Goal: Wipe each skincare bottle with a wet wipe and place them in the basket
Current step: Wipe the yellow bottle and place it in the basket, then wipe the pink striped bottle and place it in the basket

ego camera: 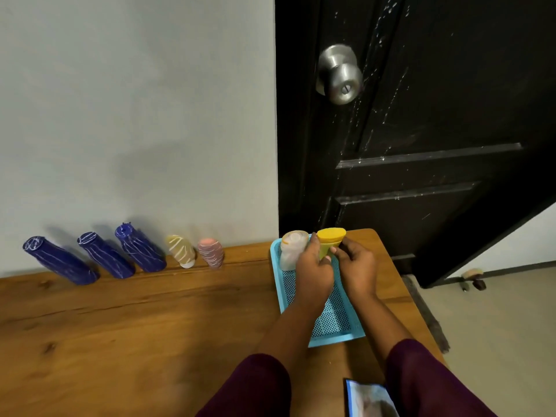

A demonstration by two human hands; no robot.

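A light blue mesh basket (331,323) lies on the wooden table (135,326) at the right. A pale bottle (293,249) stands in its far left corner. Both hands hold a yellow bottle (330,239) over the basket's far end: my left hand (314,272) grips it from the left, my right hand (356,269) from the right. No wipe shows between the fingers. Along the wall stand three dark blue bottles (60,260), (105,255), (140,247), a beige bottle (180,251) and a pink bottle (211,253).
A black door with a metal knob (340,74) rises just behind the basket. A blue wet wipe packet (370,398) lies at the table's near edge between my sleeves. The table ends right of the basket, with floor beyond.
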